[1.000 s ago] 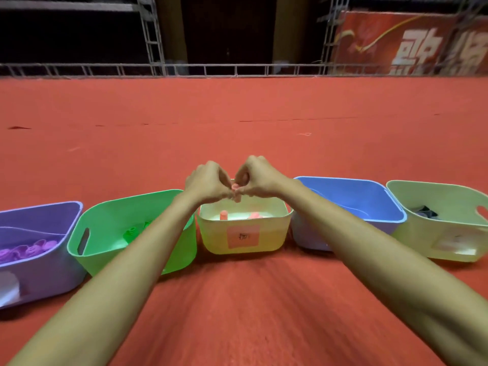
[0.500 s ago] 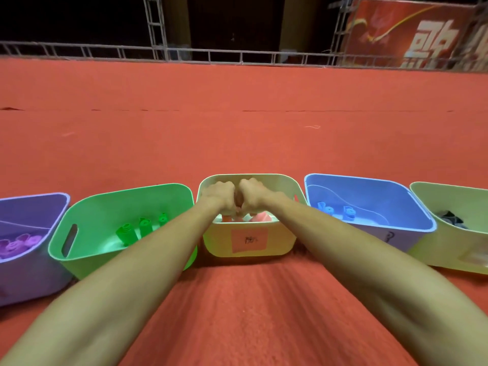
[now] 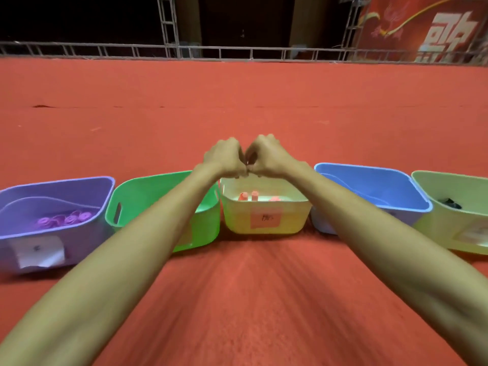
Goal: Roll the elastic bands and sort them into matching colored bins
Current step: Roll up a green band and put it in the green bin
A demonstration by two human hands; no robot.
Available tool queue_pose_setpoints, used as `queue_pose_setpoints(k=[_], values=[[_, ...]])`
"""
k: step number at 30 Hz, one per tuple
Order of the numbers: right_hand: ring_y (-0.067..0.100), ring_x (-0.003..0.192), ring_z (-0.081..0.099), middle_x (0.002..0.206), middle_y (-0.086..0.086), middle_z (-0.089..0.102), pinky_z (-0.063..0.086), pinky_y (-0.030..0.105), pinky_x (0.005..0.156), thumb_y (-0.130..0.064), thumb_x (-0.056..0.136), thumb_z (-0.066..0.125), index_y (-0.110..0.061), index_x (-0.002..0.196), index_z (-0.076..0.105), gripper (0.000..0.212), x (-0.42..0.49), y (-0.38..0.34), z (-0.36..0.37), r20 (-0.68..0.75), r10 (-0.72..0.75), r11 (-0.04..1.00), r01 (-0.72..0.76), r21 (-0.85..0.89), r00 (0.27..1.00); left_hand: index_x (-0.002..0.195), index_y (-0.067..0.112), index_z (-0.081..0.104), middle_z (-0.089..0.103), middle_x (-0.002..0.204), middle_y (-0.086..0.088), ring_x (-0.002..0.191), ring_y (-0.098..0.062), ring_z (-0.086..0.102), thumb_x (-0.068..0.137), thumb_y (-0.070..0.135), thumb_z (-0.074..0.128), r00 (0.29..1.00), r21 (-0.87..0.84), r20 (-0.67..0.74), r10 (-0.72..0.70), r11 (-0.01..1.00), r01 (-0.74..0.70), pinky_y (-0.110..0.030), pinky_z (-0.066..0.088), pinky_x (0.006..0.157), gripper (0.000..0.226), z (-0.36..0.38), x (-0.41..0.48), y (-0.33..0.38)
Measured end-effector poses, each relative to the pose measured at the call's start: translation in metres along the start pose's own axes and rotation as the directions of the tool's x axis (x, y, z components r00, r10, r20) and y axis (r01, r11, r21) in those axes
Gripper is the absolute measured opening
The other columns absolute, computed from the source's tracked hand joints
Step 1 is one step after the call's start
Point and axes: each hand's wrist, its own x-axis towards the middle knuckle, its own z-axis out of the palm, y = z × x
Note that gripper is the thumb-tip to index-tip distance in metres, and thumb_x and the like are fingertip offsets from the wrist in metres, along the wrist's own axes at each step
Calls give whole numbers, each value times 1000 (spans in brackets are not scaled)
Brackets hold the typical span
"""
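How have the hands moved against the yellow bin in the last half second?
Yes. The left hand and right hand have risen: they were down in the mouth of the yellow bin, now they are above its far rim.

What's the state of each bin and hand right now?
left hand, fingers curled against right hand at yellow bin's far rim; held thing hidden
right hand, fingers curled; held thing hidden
purple bin, upright, purple rolls inside
green bin, upright, inside mostly behind left forearm
yellow bin, upright, pink rolls inside
blue bin, upright, contents not visible
pale green bin, upright, dark item inside
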Motion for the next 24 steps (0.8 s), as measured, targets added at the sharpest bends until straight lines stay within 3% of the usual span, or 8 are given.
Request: queue_pose_setpoints(k=[3,6,11,14,16,18,21,24], values=[[14,64,68,71,6,76,48,21,59,-19,70,75,-15,82,82,14,-32,-54,-2,-119,-87,992,97,81,989,76,18,81,68,52,6,65,-11,71,66,19,84,999,-27,-30,43,999,-44,-32,59,69,11,-35,-62,-18],[7,60,63,70,2,75,42,14,57,-21,72,77,-18,81,82,11,-67,-114,27,-93,-139,965,156,210,986,76,17,81,71,58,4,56,-3,64,71,17,86,998,-41,64,30,999,-27,-28,53,61,7,-49,-136,-55],[0,57,67,74,3,78,54,24,60,-24,80,86,-10,83,81,15,-116,-217,119,153,-194,875,100,474,969,78,15,80,69,60,5,55,-7,55,79,11,85,934,-147,330,-135,970,192,-22,42,51,7,-37,-256,-164],[14,71,74,81,7,79,60,33,70,-31,81,87,-9,89,82,24,-134,-268,175,357,-237,884,48,465,904,86,14,80,72,63,8,59,-9,62,76,14,89,900,-132,308,-309,923,362,-22,49,51,13,-24,-318,-231],[23,76,76,78,8,78,62,38,69,-39,78,88,-10,87,80,32,-145,-290,199,484,-243,900,10,435,841,89,19,81,77,71,8,67,-8,69,74,19,91,878,-111,304,-370,902,418,-22,54,64,18,-19,-353,-263],[23,75,75,76,6,77,59,35,67,-43,73,90,-10,84,79,37,-155,-304,216,519,-235,917,10,399,822,86,22,82,76,71,10,65,-3,66,73,23,92,857,-106,336,-390,889,446,-18,51,64,16,-10,-379,-280],[21,72,72,78,5,77,58,32,67,-24,68,91,-12,82,76,24,-164,-317,227,499,-200,939,20,342,843,79,24,80,76,73,6,61,-1,61,69,21,94,877,-161,254,-409,876,455,-17,48,62,18,9,-398,-292],[9,50,61,66,1,71,59,33,57,2,73,69,-11,84,77,19,-165,-314,229,499,-191,886,-71,458,845,76,27,78,76,73,7,60,3,59,76,22,89,926,-243,118,-359,893,378,-21,48,66,12,21,-397,-289]])
